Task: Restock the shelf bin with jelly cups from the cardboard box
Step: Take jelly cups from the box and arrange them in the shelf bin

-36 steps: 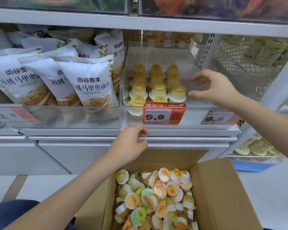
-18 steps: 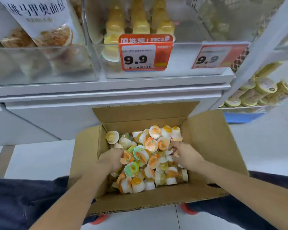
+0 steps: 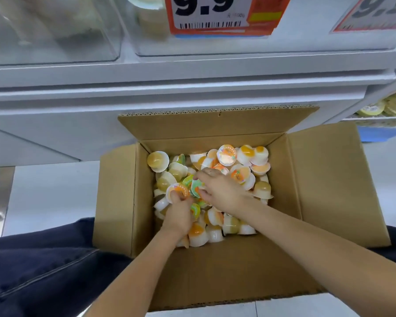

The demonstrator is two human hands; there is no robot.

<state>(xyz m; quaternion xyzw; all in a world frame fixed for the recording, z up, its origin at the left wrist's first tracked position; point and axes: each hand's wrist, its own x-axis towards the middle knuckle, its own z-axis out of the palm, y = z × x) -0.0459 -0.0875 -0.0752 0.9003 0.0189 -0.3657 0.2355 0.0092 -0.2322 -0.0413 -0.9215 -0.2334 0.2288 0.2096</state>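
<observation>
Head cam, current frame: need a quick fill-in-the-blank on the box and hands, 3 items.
1. Both hands reach into the ____ box.
2. The left hand grips a jelly cup with an ____ lid.
3. The price tag above reads ____.

Missing words: cardboard; orange; 9.9

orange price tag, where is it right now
In the head view the orange price tag hangs at the top centre on the shelf bin, directly above the open cardboard box, with a second price tag to its right.
</observation>
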